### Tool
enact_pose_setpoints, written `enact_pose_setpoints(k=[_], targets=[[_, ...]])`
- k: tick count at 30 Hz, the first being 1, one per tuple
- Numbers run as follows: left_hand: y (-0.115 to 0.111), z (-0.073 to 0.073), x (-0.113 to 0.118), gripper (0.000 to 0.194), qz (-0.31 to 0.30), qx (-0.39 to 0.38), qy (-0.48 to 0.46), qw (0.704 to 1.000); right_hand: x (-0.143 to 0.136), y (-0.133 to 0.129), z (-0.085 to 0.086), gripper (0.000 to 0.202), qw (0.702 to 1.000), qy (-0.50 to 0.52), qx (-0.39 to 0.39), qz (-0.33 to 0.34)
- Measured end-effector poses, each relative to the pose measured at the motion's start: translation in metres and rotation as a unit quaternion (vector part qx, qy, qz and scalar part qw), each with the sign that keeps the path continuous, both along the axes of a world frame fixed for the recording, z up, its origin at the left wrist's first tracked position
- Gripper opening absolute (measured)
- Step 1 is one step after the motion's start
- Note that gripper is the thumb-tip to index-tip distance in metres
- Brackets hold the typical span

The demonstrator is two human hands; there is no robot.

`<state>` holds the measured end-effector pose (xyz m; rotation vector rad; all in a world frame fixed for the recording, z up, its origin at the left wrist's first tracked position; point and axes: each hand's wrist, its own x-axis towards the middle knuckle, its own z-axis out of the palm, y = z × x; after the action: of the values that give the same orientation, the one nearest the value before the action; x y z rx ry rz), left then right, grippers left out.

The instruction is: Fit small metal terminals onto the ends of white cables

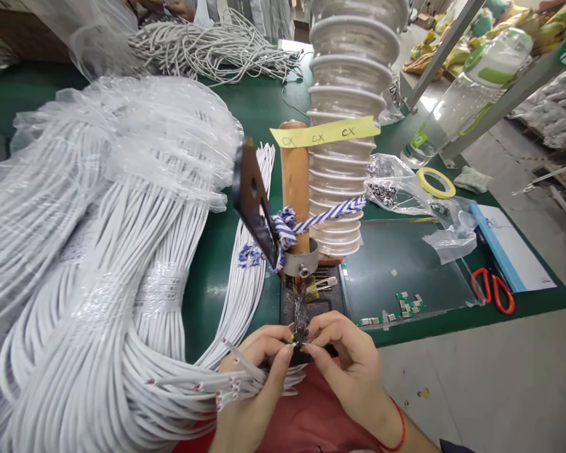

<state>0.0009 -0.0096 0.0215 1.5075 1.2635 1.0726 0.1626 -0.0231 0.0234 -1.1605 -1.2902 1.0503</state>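
My left hand (259,377) is closed around several white cables (236,384), their cut ends pointing left, and its thumb and finger pinch at a thin wire end. Close beside it, my right hand (346,365) is closed in a pinch on something too small to make out. Both sets of fingertips meet under the dark metal tip (300,321) of a soldering iron. The iron's wooden handle (295,182) stands upright, tied with a blue-and-white cord (330,214). A yellow paper strip (325,133) crosses its top.
Large bundles of white cable (99,314) fill the left side. A ribbed clear hose (353,75) rises behind the iron. At right are small green boards (409,304), red-handled scissors (493,289), yellow tape (436,183), a bottle (466,94) and the table edge.
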Motion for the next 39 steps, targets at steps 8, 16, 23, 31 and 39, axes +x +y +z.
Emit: enact_pose_setpoints(k=[8, 16, 23, 31, 39], targets=[[0.0, -0.013, -0.005, 0.028, -0.018, -0.012, 0.019, 1.0, 0.006, -0.002, 0.003, 0.016, 0.997, -0.078, -0.003, 0.025], [0.006, -0.005, -0.007, 0.028, -0.099, -0.011, 0.015, 0.995, 0.004, 0.002, 0.002, 0.01, 0.991, -0.124, -0.017, 0.045], [0.001, -0.013, -0.01, 0.033, -0.121, -0.062, -0.042, 0.99, 0.013, 0.003, 0.001, 0.015, 0.993, -0.08, 0.006, 0.087], [-0.028, -0.014, -0.008, 0.038, 0.035, -0.138, -0.17, 0.975, 0.039, -0.007, 0.014, 0.012, 0.987, -0.042, 0.057, 0.147], [-0.063, -0.032, -0.015, 0.046, -0.122, -0.329, -0.335, 0.875, 0.071, -0.025, 0.039, 0.025, 0.967, -0.188, 0.023, 0.171]])
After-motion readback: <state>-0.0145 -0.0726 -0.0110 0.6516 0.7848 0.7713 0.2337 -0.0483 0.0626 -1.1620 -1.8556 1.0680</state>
